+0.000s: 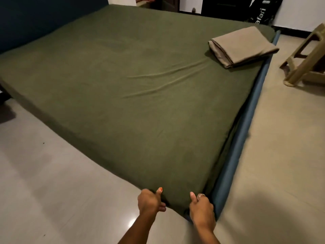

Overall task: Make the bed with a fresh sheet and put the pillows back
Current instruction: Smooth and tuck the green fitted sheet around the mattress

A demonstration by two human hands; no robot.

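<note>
A dark green sheet point(133, 95) covers the whole mattress, with a few wrinkles near its middle right. At the near corner my left hand point(150, 201) grips the sheet's edge, thumb on top and fingers curled under. My right hand point(202, 206) grips the same corner just to the right, thumb up, a ring on one finger. A folded beige sheet point(242, 47) lies on the far right part of the bed. No pillows are in view.
A blue bed frame rail point(246, 124) runs along the mattress's right side. A beige plastic stool point(306, 55) stands on the tiled floor point(274, 155) at the right. A black bag point(262, 13) leans against the far wall. A dark blue headboard point(31, 20) is at the left.
</note>
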